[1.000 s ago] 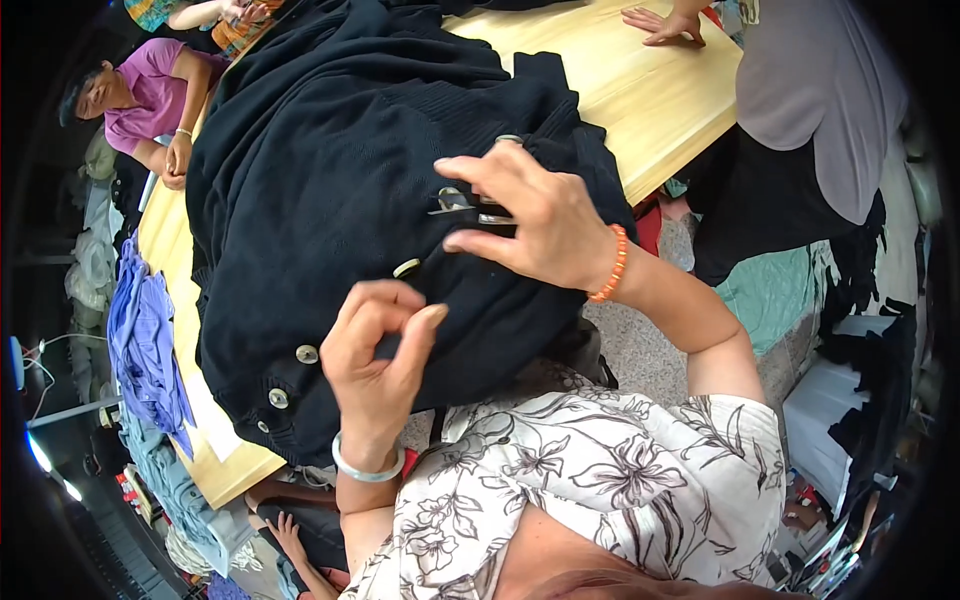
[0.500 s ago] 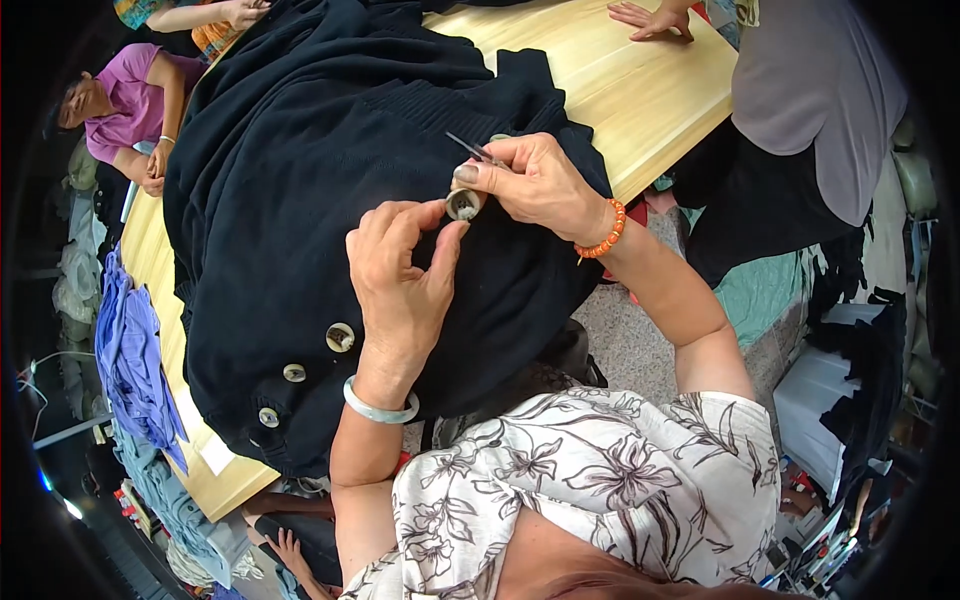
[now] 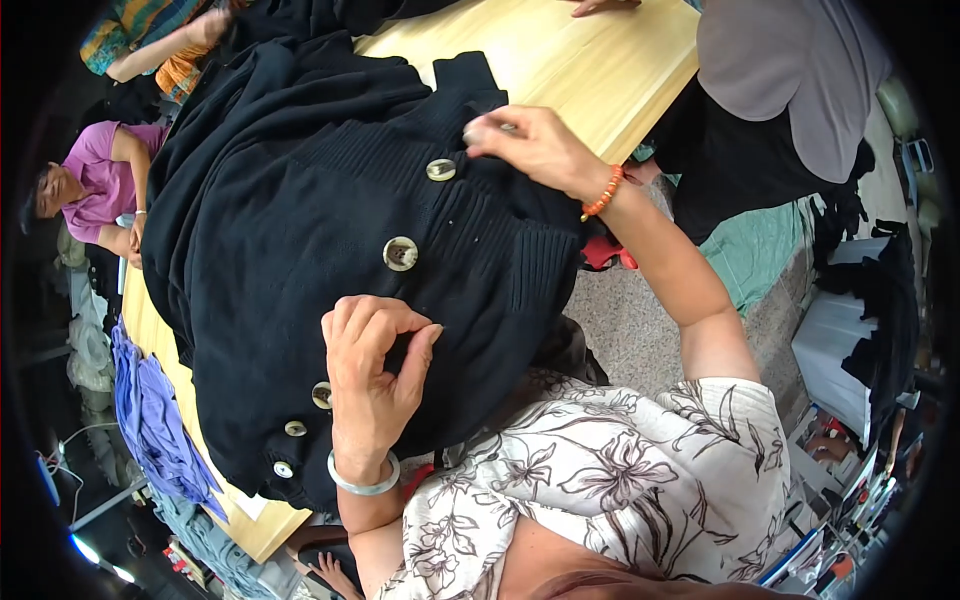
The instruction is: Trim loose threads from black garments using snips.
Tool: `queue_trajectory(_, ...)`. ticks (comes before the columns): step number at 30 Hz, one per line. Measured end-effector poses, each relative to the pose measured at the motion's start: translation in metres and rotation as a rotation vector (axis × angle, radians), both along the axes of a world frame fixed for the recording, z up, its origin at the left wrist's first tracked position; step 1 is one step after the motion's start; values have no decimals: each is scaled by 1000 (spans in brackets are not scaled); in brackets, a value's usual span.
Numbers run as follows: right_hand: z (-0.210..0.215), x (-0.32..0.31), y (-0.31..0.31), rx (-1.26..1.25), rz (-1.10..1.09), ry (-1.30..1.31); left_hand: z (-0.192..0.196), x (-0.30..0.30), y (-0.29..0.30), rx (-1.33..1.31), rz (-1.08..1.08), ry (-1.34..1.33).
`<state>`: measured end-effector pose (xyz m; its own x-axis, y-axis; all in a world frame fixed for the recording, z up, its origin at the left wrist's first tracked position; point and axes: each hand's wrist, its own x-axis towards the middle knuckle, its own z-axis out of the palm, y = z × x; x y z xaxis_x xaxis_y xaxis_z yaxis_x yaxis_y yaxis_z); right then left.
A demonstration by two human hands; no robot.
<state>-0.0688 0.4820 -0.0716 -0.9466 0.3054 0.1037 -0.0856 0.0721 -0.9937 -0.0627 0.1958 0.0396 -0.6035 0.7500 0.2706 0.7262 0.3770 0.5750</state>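
Observation:
A black knitted cardigan [image 3: 270,250] with ribbed edges lies spread in front of me. Its large round marbled buttons run in a line, among them a middle button [image 3: 400,253] with a pale tuft on it and a far button [image 3: 441,170]. My left hand [image 3: 375,355] hovers just nearer than the middle button, thumb and forefinger pinched; anything between the tips is too small to make out. Beyond the far button, my right hand [image 3: 540,150] is closed around thread snips, mostly hidden by the fingers and blurred.
Under the cardigan is a light wooden table [image 3: 560,50]. Purple cloth [image 3: 155,420] hangs over its left edge. A person in a pink shirt [image 3: 110,175] is at the left, another in grey [image 3: 790,80] at the right. Green cloth [image 3: 755,250] lies on the floor.
My left hand has let go of the middle button and drawn back toward me. My right hand has moved away from that button with the snips. The view has shifted.

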Motion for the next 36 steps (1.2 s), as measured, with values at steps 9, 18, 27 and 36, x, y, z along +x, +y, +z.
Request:
queue_trajectory(9,44,-21,-2,-442,305,-226,6,-6,34,152,134,-126)
queue_trajectory(18,81,-3,-17,-157,171,5,-9,-30,71,129,183,18)
queue_trajectory(27,91,6,-30,-194,132,59,-30,-31,72,476,210,-303)
queue_trajectory(36,79,8,-36,-416,174,38,-29,-25,68,655,94,-580)
